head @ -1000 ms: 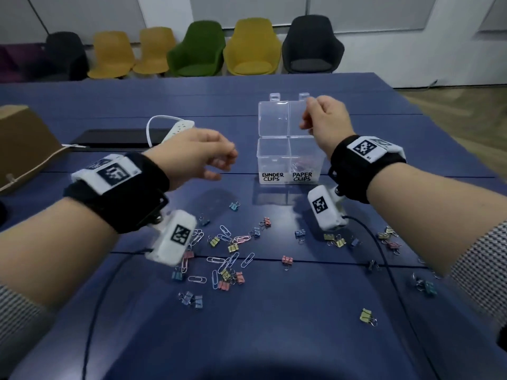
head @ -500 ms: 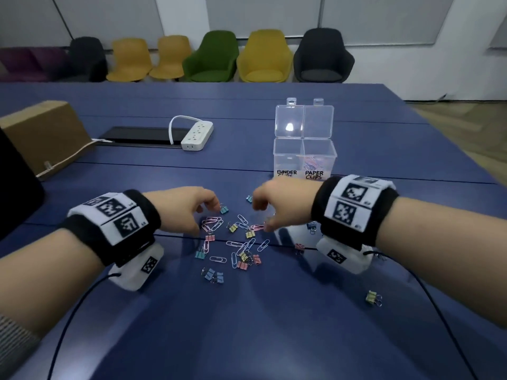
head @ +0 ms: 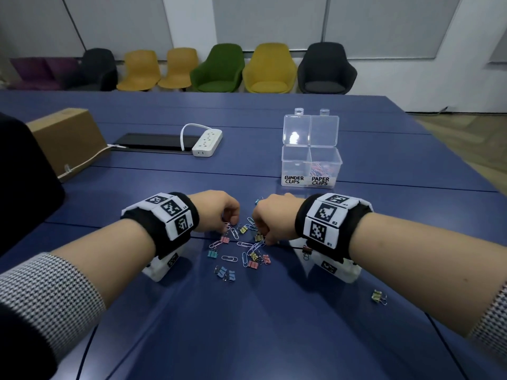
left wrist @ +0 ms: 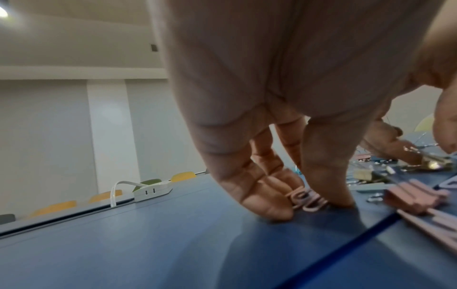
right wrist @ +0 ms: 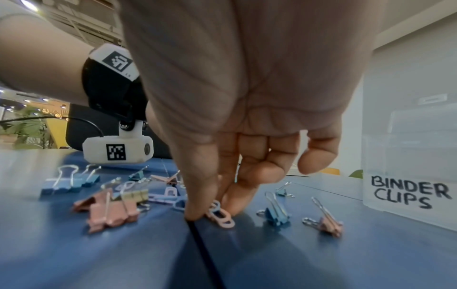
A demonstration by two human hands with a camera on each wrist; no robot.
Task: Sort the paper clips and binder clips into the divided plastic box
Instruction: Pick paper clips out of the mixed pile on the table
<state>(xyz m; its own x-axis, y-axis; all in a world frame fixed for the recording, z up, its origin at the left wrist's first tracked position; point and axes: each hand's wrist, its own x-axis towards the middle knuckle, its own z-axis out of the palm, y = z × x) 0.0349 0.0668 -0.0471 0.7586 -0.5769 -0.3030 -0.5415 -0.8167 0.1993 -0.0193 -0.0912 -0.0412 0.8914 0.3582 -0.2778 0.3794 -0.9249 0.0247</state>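
Paper clips (right wrist: 220, 214) on the table (head: 274, 325), pink ones pinched in left grip (left wrist: 284, 197) and right grip (right wrist: 212, 211) alike

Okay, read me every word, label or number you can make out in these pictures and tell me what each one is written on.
"BINDER CLIPS": handwritten in black on the front of the left compartment of the divided plastic box.
"PAPER CLIPS": handwritten on the front of the right compartment.
"R1" and "R2": small print on the right wristband, beside its square black-and-white coded markers.
Small characters on the left wristband: too small to read.
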